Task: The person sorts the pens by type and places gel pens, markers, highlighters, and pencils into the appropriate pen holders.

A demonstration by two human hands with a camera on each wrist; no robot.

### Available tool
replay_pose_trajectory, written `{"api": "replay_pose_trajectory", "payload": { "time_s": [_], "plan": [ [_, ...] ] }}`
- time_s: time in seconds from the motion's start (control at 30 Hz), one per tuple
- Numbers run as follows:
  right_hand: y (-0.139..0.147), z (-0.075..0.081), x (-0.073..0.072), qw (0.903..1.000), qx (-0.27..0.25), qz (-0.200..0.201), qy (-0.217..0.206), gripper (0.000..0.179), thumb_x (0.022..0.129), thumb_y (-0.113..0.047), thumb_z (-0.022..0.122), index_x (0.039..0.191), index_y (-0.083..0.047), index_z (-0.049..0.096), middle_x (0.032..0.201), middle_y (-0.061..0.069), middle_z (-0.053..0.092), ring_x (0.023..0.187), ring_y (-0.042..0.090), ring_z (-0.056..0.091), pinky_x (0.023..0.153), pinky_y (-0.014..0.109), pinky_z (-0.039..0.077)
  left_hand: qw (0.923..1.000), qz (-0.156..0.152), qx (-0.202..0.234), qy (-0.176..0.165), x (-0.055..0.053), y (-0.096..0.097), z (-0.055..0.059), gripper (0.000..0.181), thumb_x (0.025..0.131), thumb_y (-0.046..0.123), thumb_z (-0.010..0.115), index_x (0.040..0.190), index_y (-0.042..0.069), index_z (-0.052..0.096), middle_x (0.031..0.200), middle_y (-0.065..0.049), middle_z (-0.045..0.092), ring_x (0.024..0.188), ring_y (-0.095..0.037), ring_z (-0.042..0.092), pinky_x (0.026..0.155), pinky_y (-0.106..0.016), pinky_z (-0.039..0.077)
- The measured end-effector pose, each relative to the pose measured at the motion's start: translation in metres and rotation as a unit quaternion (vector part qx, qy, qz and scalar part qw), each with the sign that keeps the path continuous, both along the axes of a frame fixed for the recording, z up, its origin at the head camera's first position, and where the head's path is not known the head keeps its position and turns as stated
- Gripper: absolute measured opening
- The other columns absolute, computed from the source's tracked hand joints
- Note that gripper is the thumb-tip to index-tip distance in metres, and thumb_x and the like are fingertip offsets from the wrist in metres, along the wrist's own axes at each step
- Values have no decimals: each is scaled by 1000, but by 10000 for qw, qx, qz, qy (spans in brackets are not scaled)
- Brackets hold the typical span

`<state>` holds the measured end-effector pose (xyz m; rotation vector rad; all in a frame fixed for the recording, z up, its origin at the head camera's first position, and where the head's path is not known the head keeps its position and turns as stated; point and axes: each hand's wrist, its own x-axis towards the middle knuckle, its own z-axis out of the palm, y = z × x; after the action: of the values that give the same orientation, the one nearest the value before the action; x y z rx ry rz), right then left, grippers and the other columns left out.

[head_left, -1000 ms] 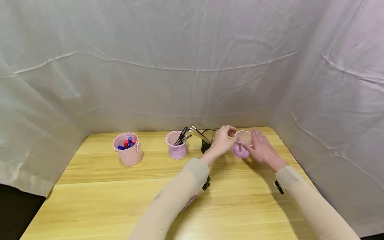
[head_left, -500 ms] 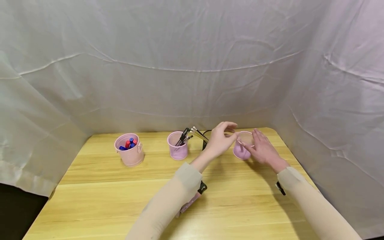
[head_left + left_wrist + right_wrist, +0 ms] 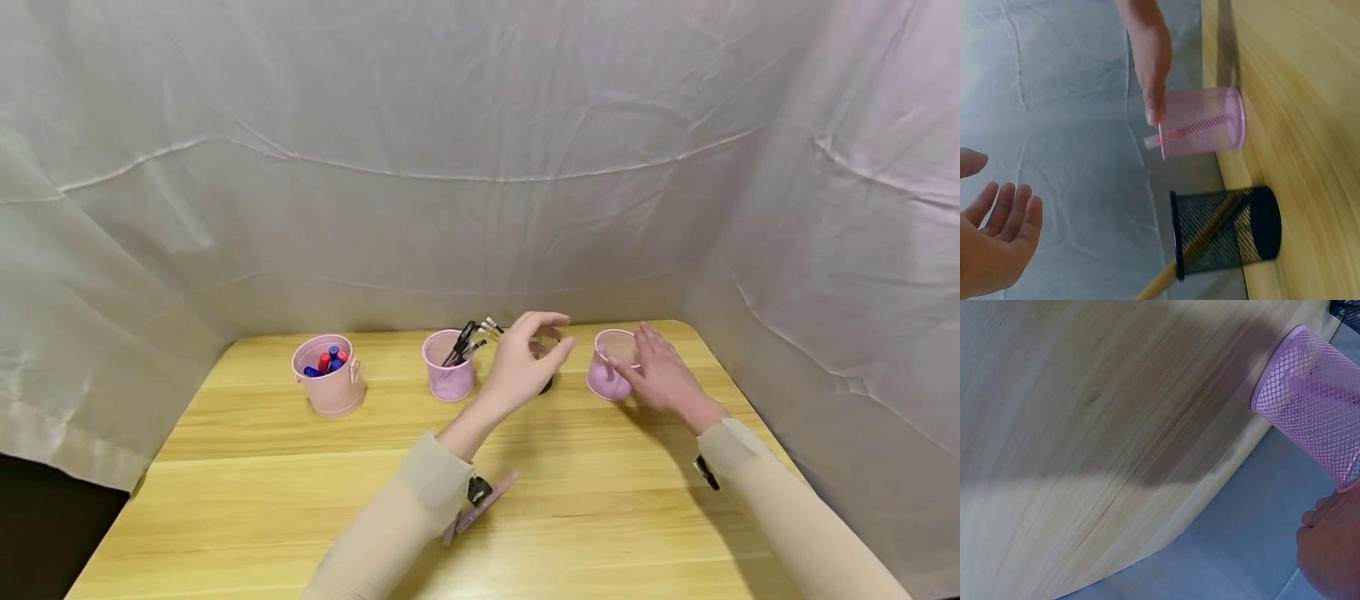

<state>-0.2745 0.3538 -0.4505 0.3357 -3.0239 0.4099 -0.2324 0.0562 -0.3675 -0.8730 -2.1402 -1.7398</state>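
My left hand (image 3: 525, 362) is held in the air in front of the black mesh pen cup (image 3: 1210, 232), thumb and fingers spread apart around nothing. It partly hides that cup in the head view. A yellow pencil-like stick (image 3: 1159, 282) leans out of the black cup. Along the rim of a pink mesh pen cup (image 3: 609, 379), my right hand (image 3: 662, 373) rests its extended fingers and thumb. That cup stands upright, and one slim pink stick with a clear end (image 3: 1152, 141) leans inside it.
A second pink mesh cup (image 3: 450, 385) with black pens stands mid-back. Farther left is a pink bucket (image 3: 335, 398) with blue and red markers (image 3: 325, 362). A mauve flat item (image 3: 487, 503) lies by my left forearm. Grey cloth (image 3: 480, 233) hangs behind the table.
My left hand has moved left and away from the right pink cup, its fingers spreading wider. My right hand stays at that cup's rim.
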Motion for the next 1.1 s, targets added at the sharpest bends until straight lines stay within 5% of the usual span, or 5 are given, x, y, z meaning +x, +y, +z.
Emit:
{"api": "replay_pose_trajectory", "payload": {
  "time_s": [0.17,0.37,0.7,0.9,1.1],
  "plan": [
    [1,-2,-1,9999,-30,51,158,94,109,-59,37,158,18,13,167,37,7,155,52,8,126,63,11,9989,254,-377,126,7,-22,-8,29,98,15,73,126,9,69,119,-7,68,105,-22,69,84,-30,60],
    [1,-1,0,9999,-39,54,108,95,109,-59,36,158,17,8,167,37,4,155,52,6,127,62,7,9978,179,-621,166,12,-51,-22,30,98,14,71,126,5,68,122,-14,68,107,-28,68,85,-48,59],
    [2,-3,0,9999,-14,79,95,95,109,-59,35,159,17,8,167,36,4,155,53,7,127,63,9,9888,314,-1455,33,25,-96,-49,31,96,14,74,125,3,69,119,-9,69,101,-28,68,82,-45,60],
    [1,-1,1,10000,-39,41,45,95,108,-60,35,159,16,8,168,35,2,155,52,6,127,62,7,9764,364,-2131,-11,35,-114,-62,32,95,15,74,125,5,70,121,-7,69,99,-22,68,78,-39,61],
    [0,1,1,10000,-42,15,8,95,108,-61,34,159,15,6,168,34,1,156,50,4,128,61,5,9558,265,-2926,-91,47,-126,-81,32,96,19,74,126,10,70,124,-3,69,100,-17,69,79,-32,60]
  ]
}}
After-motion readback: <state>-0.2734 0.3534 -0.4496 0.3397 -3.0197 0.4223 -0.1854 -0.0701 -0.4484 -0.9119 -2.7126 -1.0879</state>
